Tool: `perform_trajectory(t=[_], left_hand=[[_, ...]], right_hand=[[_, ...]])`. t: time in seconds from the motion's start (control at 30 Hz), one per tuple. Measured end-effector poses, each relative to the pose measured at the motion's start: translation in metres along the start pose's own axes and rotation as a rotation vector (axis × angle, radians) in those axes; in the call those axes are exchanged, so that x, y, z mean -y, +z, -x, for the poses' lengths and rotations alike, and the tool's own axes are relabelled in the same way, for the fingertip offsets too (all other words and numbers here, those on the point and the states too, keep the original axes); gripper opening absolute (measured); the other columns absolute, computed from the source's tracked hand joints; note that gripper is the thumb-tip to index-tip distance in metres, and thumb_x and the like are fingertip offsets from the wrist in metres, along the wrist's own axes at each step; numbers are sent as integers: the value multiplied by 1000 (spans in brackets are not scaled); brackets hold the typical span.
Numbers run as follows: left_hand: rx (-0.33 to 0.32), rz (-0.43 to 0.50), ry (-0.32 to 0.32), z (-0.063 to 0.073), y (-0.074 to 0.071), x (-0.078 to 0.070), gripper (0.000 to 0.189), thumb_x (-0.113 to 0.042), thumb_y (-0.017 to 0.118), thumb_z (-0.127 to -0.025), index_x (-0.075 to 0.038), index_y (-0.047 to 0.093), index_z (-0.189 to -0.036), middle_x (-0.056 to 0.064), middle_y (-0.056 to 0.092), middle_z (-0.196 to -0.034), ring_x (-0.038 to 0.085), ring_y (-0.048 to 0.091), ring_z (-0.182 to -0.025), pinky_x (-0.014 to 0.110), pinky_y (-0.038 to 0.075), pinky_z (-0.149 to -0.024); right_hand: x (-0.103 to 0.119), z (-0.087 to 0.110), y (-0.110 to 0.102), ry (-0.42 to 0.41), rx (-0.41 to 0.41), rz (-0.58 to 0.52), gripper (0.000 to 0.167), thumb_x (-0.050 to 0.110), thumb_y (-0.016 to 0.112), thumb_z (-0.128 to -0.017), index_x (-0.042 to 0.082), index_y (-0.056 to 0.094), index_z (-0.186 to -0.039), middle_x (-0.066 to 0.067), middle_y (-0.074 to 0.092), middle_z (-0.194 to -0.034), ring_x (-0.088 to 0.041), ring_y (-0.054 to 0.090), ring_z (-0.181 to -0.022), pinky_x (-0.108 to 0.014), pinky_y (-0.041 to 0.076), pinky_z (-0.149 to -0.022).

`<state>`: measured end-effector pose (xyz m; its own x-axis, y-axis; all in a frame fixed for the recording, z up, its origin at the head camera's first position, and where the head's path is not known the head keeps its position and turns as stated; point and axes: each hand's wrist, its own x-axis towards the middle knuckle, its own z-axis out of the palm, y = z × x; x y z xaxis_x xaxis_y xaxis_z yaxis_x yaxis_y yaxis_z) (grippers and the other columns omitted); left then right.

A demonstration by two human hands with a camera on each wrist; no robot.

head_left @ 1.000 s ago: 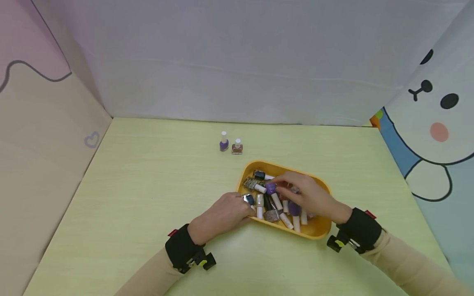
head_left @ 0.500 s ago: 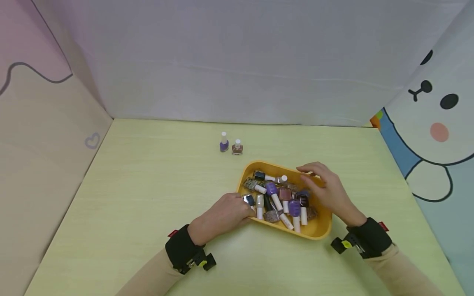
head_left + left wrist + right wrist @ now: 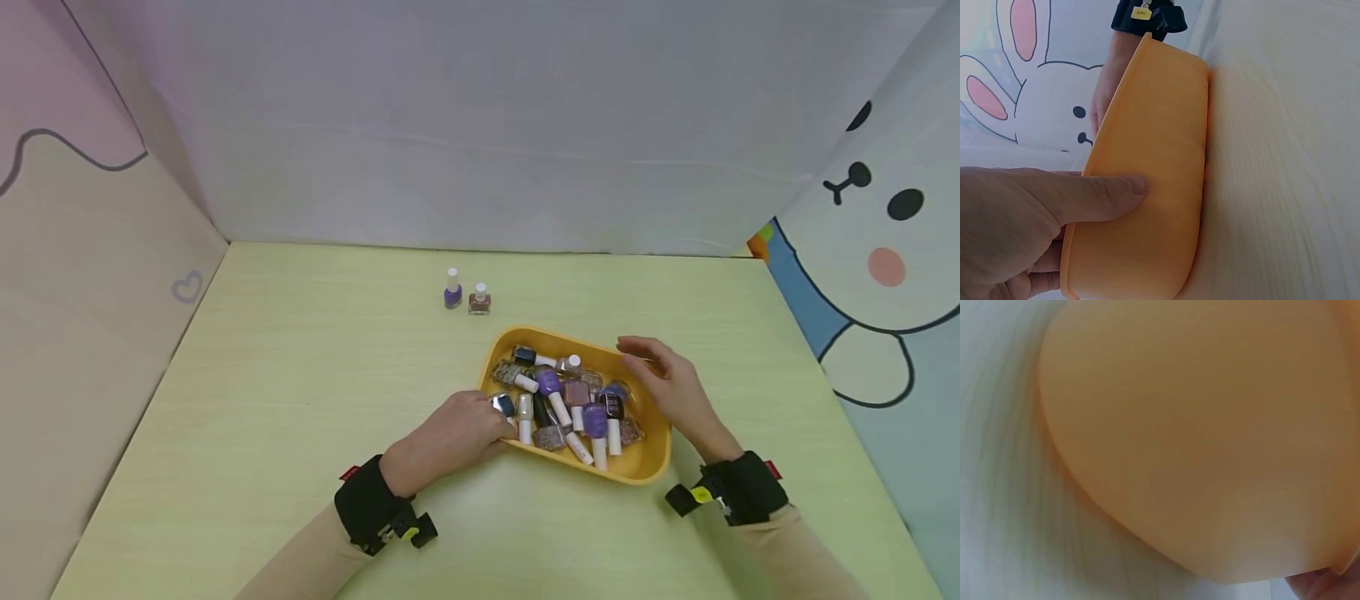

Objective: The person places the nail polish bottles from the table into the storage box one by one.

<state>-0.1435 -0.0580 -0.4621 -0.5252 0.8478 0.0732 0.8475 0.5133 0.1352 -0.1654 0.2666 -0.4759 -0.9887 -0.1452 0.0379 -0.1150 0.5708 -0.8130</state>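
A yellow plastic tray (image 3: 647, 462) full of nail polish bottles stands at a slant on the table. My left hand (image 3: 450, 433) grips its near left corner. In the left wrist view my thumb (image 3: 1113, 197) lies along the outer wall while the other fingers go behind the rim. My right hand (image 3: 678, 396) holds the far right part of the rim, thumb at the inner side. The right wrist view is mostly tray wall (image 3: 1191, 425), with fingers (image 3: 1329, 586) just showing at the rim. Inside lie purple bottles (image 3: 595, 421), a dark bottle (image 3: 612, 407) and glittery ones.
Two nail polish bottles stand upright behind the tray, one purple (image 3: 452, 296) and one brownish (image 3: 480, 305). The pale wooden table (image 3: 300, 350) ends at a white back panel (image 3: 480, 167). Printed panels flank it on both sides.
My right hand has come out from above the bottles, moved right and taken the tray's far right rim. My left hand has stayed at its corner. The bottles look unmoved.
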Motion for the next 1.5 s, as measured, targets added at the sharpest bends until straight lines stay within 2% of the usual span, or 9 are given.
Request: perform_trajectory(t=[0.23,0.43,0.63,0.77,0.9,1.03,1.1,1.3,1.5], left_hand=[[38,18,-31,0,0,1,10,-31,77,-94,-24,81,-90,-13,76,-83,5,66,-74,25,51,-69],[127,80,-17,-13,-2,-2,7,-31,77,-95,-25,80,-93,-12,72,-81,3,58,-70,20,45,-65],[173,182,-4,-14,-15,-2,13,-35,78,-94,-22,79,-97,-13,72,-85,0,54,-68,16,44,-65],[24,263,45,-10,-32,8,18,-35,73,-98,-19,81,-99,-11,75,-89,3,62,-73,18,47,-72],[-312,219,77,-13,-43,30,12,-25,74,-97,-14,80,-97,-5,78,-93,10,71,-83,23,55,-80],[-638,234,-93,-22,-42,67,17,-14,75,-94,-4,75,-107,7,75,-107,20,71,-96,31,58,-89],[-718,286,-225,-26,-37,86,29,-13,74,-95,1,69,-120,13,69,-121,26,67,-111,37,57,-97],[-644,465,-541,-36,-21,135,58,-22,67,-101,0,45,-150,18,45,-153,33,47,-141,46,46,-114],[-564,736,-629,-36,-3,159,66,-29,64,-104,-3,37,-157,16,43,-159,29,41,-148,39,39,-121]], right_hand=[[-4,-2,5,68,50,20,42,30,49,-111,1,61,-139,-21,64,-136,-37,62,-124,-32,52,-107],[-12,6,3,68,-8,114,41,32,48,-111,0,66,-129,-21,72,-122,-36,67,-112,-2,42,-87],[-15,10,4,53,-25,118,41,31,49,-111,-1,67,-128,-22,72,-120,-39,68,-112,2,37,-86],[-15,7,5,46,-27,130,40,31,49,-111,-1,67,-128,-22,72,-120,-39,68,-111,-17,55,-95],[-13,5,6,57,-23,126,42,32,49,-111,0,67,-129,-21,72,-122,-38,68,-112,-34,58,-98],[-12,2,7,66,-17,106,42,33,49,-110,0,67,-129,-21,72,-123,-37,68,-114,-7,49,-92],[-11,2,8,71,-15,101,43,33,48,-111,0,66,-129,-21,71,-123,-37,67,-114,-16,54,-96],[-9,2,8,89,-12,85,45,34,47,-111,-1,65,-131,-23,70,-125,-39,66,-116,-56,51,-103],[-8,1,10,98,-15,65,45,36,48,-110,0,66,-130,-21,71,-125,-36,65,-115,-9,49,-94]])
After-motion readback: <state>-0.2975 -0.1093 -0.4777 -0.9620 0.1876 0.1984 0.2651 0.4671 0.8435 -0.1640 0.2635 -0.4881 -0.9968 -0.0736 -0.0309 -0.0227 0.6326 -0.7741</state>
